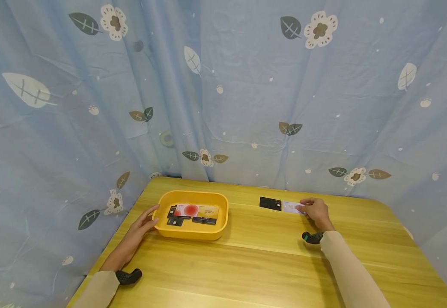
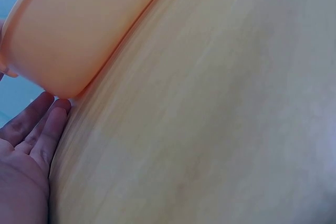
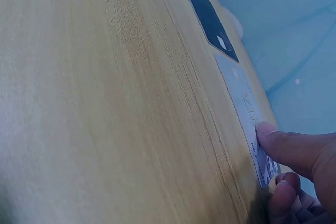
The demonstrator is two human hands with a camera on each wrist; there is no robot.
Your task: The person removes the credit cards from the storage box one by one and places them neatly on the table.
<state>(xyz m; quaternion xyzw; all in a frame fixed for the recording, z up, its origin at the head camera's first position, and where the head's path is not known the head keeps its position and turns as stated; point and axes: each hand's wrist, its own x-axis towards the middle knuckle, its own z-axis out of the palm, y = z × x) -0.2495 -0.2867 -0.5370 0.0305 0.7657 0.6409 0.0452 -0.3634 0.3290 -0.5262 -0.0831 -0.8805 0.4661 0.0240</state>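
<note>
A yellow plastic basin (image 1: 192, 234) stands on the table's left part. Inside it lie several dark cards (image 1: 204, 220) and a longer red-and-yellow printed card (image 1: 190, 210) across them. My left hand (image 1: 140, 229) is at the basin's left end, its extended fingers touching the wall near the rim. On the right, my right hand (image 1: 316, 211) pinches the end of a pale printed card (image 3: 241, 98), thumb on its face and curled fingers by its far edge. This card lies flat, end to end with a black card (image 1: 270, 203) that has a small chip.
The wooden table (image 1: 223, 273) reaches back to a blue curtain (image 1: 242, 107) with flowers and leaves, which also hangs along the left and right sides. A black wrist-worn device (image 1: 128, 277) is on the left wrist, and a similar device (image 1: 312, 238) on the right.
</note>
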